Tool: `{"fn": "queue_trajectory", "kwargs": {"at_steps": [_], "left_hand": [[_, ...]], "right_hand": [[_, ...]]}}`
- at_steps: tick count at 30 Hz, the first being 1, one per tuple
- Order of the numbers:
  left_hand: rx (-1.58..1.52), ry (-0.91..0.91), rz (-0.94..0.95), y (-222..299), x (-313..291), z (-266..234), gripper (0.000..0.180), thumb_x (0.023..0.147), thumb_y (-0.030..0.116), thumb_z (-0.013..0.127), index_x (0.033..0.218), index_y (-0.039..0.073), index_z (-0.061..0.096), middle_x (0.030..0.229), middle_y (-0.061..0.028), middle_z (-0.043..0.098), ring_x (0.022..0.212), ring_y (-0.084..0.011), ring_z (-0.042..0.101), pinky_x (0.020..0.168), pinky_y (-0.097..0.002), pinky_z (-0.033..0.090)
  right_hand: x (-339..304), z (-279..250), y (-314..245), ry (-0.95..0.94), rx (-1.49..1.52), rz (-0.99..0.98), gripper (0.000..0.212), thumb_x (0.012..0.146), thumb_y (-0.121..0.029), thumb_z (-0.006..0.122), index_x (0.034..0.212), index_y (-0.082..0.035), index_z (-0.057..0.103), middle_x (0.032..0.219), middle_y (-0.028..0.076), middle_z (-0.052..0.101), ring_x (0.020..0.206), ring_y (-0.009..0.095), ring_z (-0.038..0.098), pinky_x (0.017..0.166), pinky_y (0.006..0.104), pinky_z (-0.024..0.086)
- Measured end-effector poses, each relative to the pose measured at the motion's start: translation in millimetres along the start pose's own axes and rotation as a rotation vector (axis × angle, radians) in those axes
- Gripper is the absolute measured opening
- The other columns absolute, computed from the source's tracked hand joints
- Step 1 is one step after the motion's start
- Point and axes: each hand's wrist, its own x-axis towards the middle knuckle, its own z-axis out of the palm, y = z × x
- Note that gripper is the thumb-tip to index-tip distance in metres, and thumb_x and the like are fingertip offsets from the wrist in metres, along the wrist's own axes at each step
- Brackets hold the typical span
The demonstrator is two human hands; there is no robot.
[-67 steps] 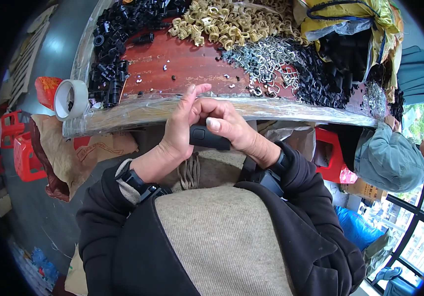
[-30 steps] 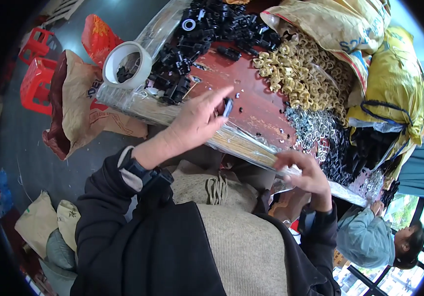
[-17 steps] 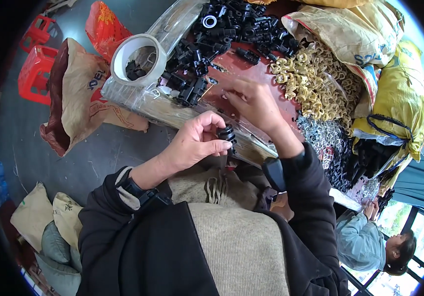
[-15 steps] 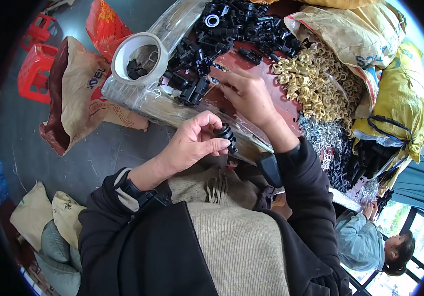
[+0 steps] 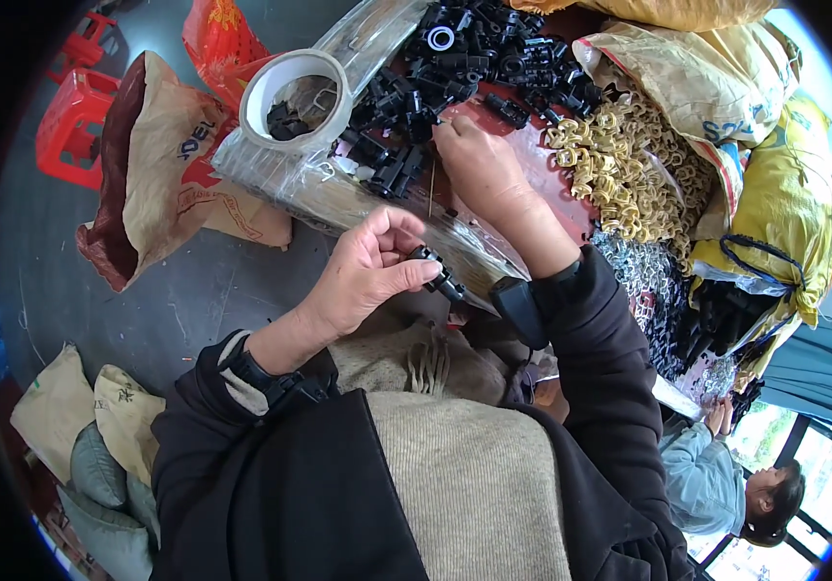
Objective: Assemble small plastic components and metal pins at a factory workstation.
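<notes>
Between the thumb and fingers of my left hand (image 5: 363, 276) is a small black plastic part (image 5: 443, 281), ridged and roughly tube-shaped, held tilted above my lap. My right hand (image 5: 493, 174) reaches over the red tabletop (image 5: 479, 121), its fingers curled together beside the pile of black plastic parts (image 5: 459, 63). Its fingertips are mostly turned away, so what they pinch, if anything, cannot be made out. A white tape roll core (image 5: 251, 107) stands at the table's left edge with a few small pieces inside it.
Right of the pile lie many tan hook-like pieces (image 5: 619, 165), then silver metal clips (image 5: 634, 257). A yellow sack (image 5: 784, 213) and an open woven sack (image 5: 716, 82) border them. Red stools (image 5: 72, 131) and a paper sack (image 5: 169, 165) stand left. Another person (image 5: 706, 474) sits at right.
My right hand has moved slightly up and left, its fingers now curled closer together. My left hand has turned the black part to a flatter tilt. The whole view has shifted a little.
</notes>
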Motion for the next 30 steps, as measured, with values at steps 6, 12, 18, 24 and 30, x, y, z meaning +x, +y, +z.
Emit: {"fn": "queue_trajectory", "kwargs": {"at_steps": [6,12,18,24,30], "left_hand": [[-0.095,-0.020,-0.177,4,-10,3,0.018,0.076,0.011,0.058,0.090,0.003,0.050,0.087,-0.0033,0.053,0.069,-0.0068,0.053,0.061,-0.0182,0.045],[-0.205,-0.024,-0.257,2,-15,7,0.021,0.078,0.013,0.056,0.096,0.003,0.050,0.083,-0.0036,0.054,0.070,-0.0100,0.056,0.061,-0.0198,0.046],[-0.404,-0.007,-0.288,0,-7,19,0.020,0.084,0.017,0.047,0.097,0.002,0.050,0.082,-0.0059,0.055,0.073,-0.0139,0.057,0.063,-0.0213,0.048],[-0.535,-0.172,-0.399,-11,11,41,0.022,0.085,0.019,0.043,0.097,0.001,0.050,0.086,-0.0085,0.056,0.077,-0.0165,0.057,0.064,-0.0212,0.048],[-0.442,-0.094,-0.481,-17,18,71,0.023,0.085,0.018,0.044,0.100,0.001,0.048,0.090,-0.0088,0.056,0.078,-0.0172,0.057,0.067,-0.0225,0.048]], "right_hand": [[0,-1,-11,-0.057,-0.214,0.004,0.010,0.070,-0.006,0.048,0.078,-0.002,0.045,0.077,0.016,0.049,0.066,0.033,0.054,0.057,0.0386,0.045],[-16,-3,10,0.178,-0.027,0.036,0.010,0.070,-0.006,0.049,0.078,-0.001,0.047,0.071,0.015,0.053,0.058,0.028,0.056,0.051,0.0334,0.045],[-82,-29,0,0.199,0.686,0.331,0.007,0.076,-0.007,0.051,0.076,0.000,0.050,0.060,0.005,0.054,0.053,0.011,0.053,0.046,0.0221,0.040],[-137,-35,-15,0.270,0.903,0.470,0.008,0.078,-0.007,0.054,0.075,-0.001,0.049,0.058,-0.001,0.050,0.053,0.004,0.047,0.046,0.0188,0.036],[-165,-46,-10,0.427,0.690,0.222,0.011,0.072,-0.006,0.060,0.075,-0.003,0.051,0.069,0.004,0.052,0.062,0.013,0.049,0.056,0.0237,0.038]]}}
